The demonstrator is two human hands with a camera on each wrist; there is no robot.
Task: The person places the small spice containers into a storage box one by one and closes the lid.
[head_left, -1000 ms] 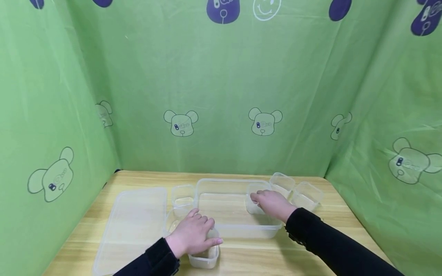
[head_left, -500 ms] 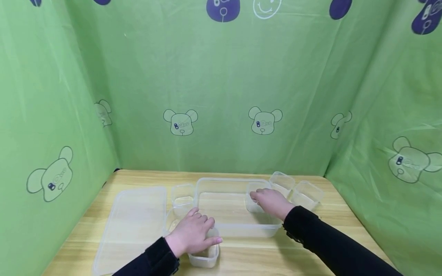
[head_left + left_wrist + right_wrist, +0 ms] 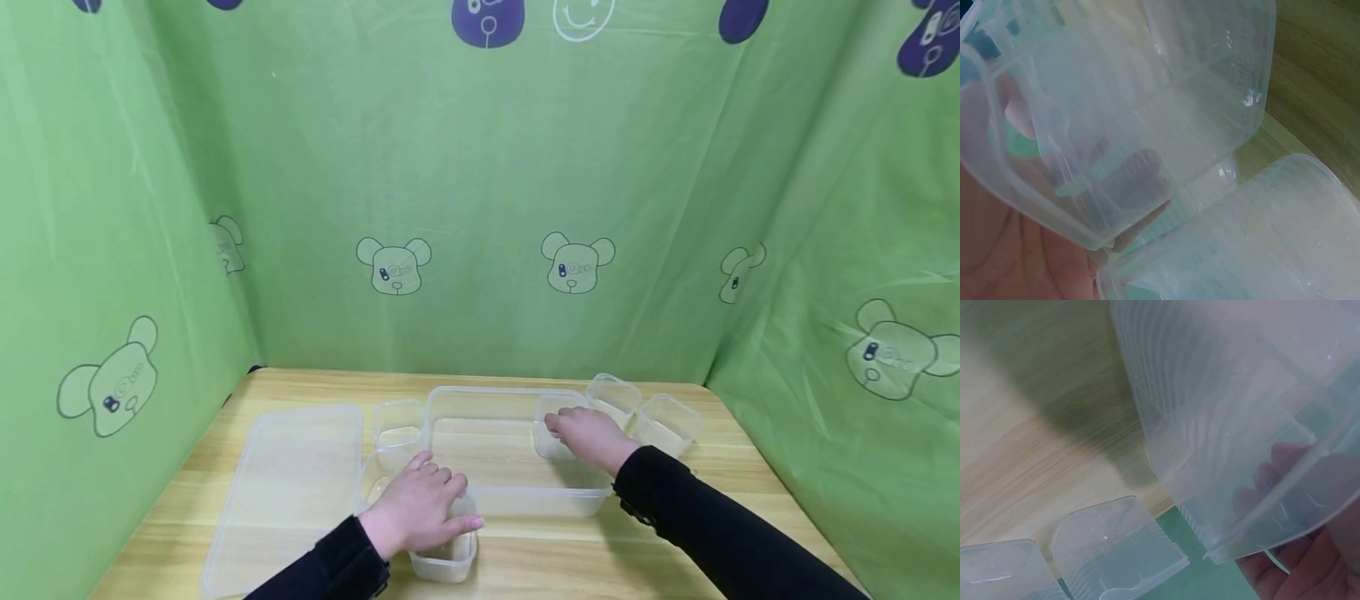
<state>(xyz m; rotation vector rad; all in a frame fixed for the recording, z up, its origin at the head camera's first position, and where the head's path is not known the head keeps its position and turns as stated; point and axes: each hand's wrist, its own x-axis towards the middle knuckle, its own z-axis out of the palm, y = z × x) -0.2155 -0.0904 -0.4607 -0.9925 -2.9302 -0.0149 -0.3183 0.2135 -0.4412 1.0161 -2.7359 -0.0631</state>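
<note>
In the head view, a large clear plastic box (image 3: 525, 500) stands on the table with a small clear container (image 3: 550, 433) inside, at its right end. My right hand (image 3: 588, 435) reaches over the box's right wall and pinches that container's rim, its curled fingers (image 3: 1260, 487) showing through the plastic in the right wrist view. Left of centre my left hand (image 3: 420, 504) lies with spread fingers over another small container (image 3: 442, 568) at the front of the box. Just beyond it is one more small container (image 3: 382, 458), partly hidden by the fingers.
A flat translucent lid (image 3: 288, 500) lies on the left of the wooden table (image 3: 555, 558). One small container (image 3: 397, 423) stands at the box's left; two more, a rear one (image 3: 613, 398) and a tilted-looking one (image 3: 666, 425), are right of it. Green cloth (image 3: 480, 325) encloses the table.
</note>
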